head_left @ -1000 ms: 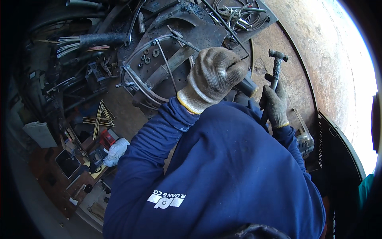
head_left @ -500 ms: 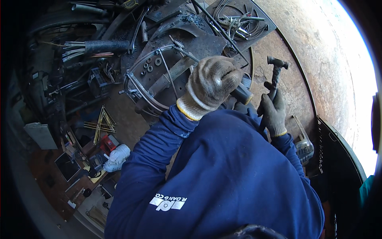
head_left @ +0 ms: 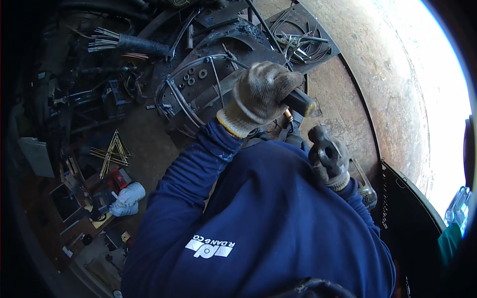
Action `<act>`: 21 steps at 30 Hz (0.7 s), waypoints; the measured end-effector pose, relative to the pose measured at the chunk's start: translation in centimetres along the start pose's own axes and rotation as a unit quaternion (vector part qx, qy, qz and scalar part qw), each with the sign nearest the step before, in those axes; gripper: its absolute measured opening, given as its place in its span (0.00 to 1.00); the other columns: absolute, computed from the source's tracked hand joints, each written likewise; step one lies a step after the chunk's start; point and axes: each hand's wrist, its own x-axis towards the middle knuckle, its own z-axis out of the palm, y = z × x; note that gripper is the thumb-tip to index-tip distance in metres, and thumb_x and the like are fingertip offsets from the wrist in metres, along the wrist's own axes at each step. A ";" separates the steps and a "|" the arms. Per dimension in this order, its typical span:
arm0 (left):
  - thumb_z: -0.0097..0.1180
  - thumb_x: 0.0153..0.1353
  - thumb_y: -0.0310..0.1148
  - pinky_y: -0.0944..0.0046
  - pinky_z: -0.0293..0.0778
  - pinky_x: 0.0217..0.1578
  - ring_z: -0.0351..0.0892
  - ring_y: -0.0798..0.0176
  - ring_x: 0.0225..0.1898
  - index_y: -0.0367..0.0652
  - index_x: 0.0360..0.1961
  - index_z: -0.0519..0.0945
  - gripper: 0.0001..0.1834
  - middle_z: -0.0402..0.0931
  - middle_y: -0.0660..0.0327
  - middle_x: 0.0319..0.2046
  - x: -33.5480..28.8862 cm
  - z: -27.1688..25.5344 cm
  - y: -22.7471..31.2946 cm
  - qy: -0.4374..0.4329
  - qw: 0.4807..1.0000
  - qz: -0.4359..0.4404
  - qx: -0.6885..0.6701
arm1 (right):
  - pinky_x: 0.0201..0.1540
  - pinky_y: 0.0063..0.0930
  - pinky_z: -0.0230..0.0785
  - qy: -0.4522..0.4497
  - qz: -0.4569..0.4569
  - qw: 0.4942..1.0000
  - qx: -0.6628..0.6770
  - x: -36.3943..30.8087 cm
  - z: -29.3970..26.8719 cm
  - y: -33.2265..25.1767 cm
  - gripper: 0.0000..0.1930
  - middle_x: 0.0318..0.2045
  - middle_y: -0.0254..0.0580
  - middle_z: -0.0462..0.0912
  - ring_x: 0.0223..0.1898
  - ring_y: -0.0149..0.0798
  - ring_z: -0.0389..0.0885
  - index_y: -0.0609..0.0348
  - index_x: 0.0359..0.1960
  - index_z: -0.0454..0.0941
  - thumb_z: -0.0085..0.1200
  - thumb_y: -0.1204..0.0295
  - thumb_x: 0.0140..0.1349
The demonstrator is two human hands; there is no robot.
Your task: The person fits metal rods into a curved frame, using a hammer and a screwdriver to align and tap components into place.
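My left hand (head_left: 263, 94), in a soiled knit glove, is closed around a thick dark bar (head_left: 300, 103). The bar's worn, yellowish end sticks out to the right; the rest is hidden in the fist. To its right and nearer my body, my gloved right hand (head_left: 341, 160) grips a hammer (head_left: 320, 136), its dark metal head facing up and the handle mostly hidden. The hammer head and the bar are apart. Beyond my left hand, a curved metal frame (head_left: 174, 92) of bent rods lies on a dark steel worktop (head_left: 231, 47).
Several metal rings (head_left: 202, 74) lie inside the frame. A wrench (head_left: 180, 37) and a tube of rods (head_left: 141, 45) are at the far left. Cables and clamps (head_left: 298, 44) cover a plate at the back. A small table (head_left: 37, 211) with tools stands left; a dark panel (head_left: 410, 198) stands right.
The hammer has swung down and leftward, its head now close to my right glove. My left hand keeps hold of the bar, which now points more to the right. The whole view has shifted slightly.
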 end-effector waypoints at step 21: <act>0.71 0.56 0.40 0.52 0.82 0.34 0.86 0.52 0.31 0.47 0.41 0.78 0.17 0.81 0.60 0.31 0.9 -1.2 -1.0 0.088 0.993 -0.015 -0.079 | 0.19 0.21 0.63 0.088 0.092 0.976 0.175 1.3 -0.2 -4.1 0.34 0.22 0.33 0.75 0.19 0.25 0.72 0.65 0.54 0.73 0.54 0.41 0.70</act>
